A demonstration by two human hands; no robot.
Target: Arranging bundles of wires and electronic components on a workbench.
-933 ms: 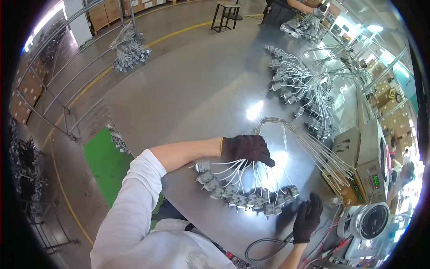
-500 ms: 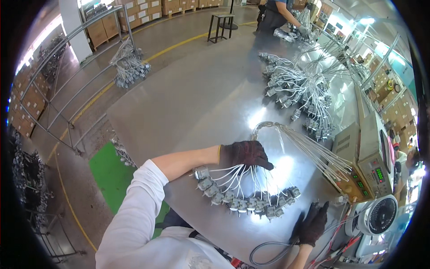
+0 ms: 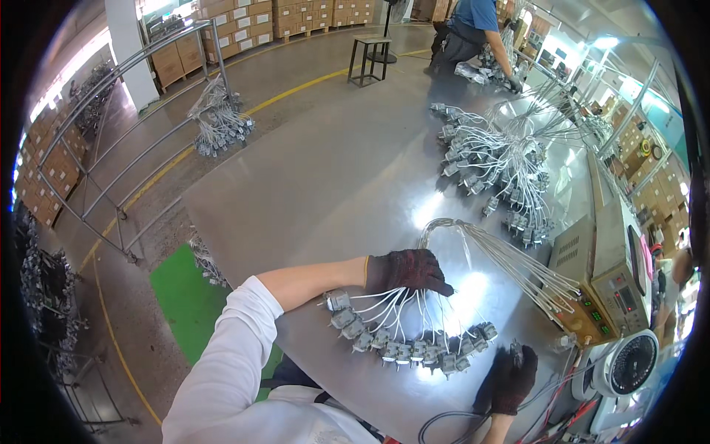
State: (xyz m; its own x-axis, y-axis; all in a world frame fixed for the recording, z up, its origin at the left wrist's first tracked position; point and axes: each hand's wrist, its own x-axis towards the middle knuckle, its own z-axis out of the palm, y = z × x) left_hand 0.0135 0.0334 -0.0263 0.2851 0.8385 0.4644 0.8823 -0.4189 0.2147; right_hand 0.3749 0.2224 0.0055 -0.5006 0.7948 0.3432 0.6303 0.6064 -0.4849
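Observation:
My left hand, in a dark glove with reddish knuckles, is closed around a bundle of white cables on the metal table. Grey plugs fan out from it in an arc toward my body. From the far side of that hand the bundle bends, and its free cable ends run right toward the test instruments. My right hand, gloved too, is right of the plug arc with its fingers drawn together. Something small and greyish shows at its fingertips, too small to name. A dark grey cable loops beside the right wrist.
Two test instruments with lit displays stand at the right, above a small round fan. A large pile of plugged cables lies on the far right of the table. Beyond, a person handles cables. A metal rack stands left.
My right hand's fingers, spread apart before, are now drawn together, and the hand sits slightly lower. My left hand keeps hold of the cables. The view has shifted slightly.

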